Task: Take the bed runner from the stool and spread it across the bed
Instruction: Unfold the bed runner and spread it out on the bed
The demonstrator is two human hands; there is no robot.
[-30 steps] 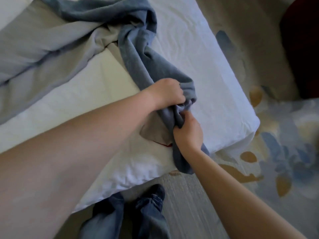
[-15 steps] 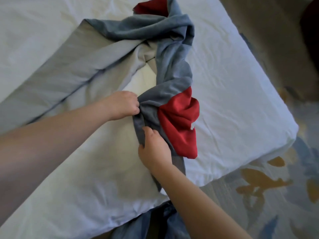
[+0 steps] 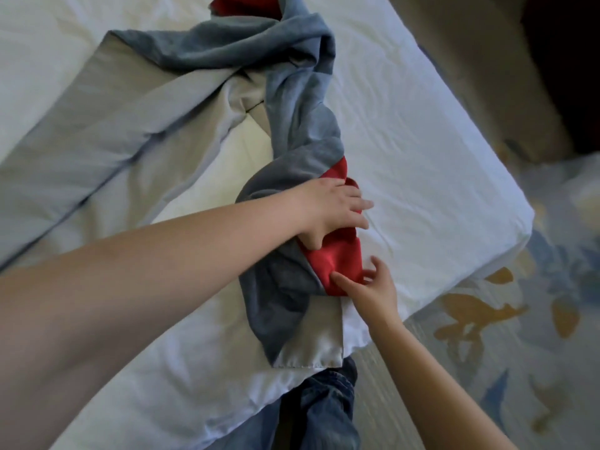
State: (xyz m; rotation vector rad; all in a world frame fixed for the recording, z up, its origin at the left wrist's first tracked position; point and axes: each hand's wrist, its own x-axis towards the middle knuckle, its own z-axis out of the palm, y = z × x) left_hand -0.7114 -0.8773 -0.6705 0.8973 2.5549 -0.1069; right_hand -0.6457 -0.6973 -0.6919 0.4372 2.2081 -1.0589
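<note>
Bed runner [image 3: 302, 131] lies twisted on the bed [image 3: 422, 141], its red fold beneath the straight, pressing fingers of our left hand [image 3: 331, 209]. Our right hand [image 3: 373, 290], fingers spread wide, touches that fold's near end.

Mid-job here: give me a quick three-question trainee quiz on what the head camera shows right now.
1. True or false: the bed runner lies flat and fully spread across the bed.
2. The left hand rests on: A) the runner's twisted part; B) a pillow; C) a stool.
3. What colour is the fabric that the right hand touches?

Key: 1 false, it is bunched and twisted; 2 A; 3 red.
</note>
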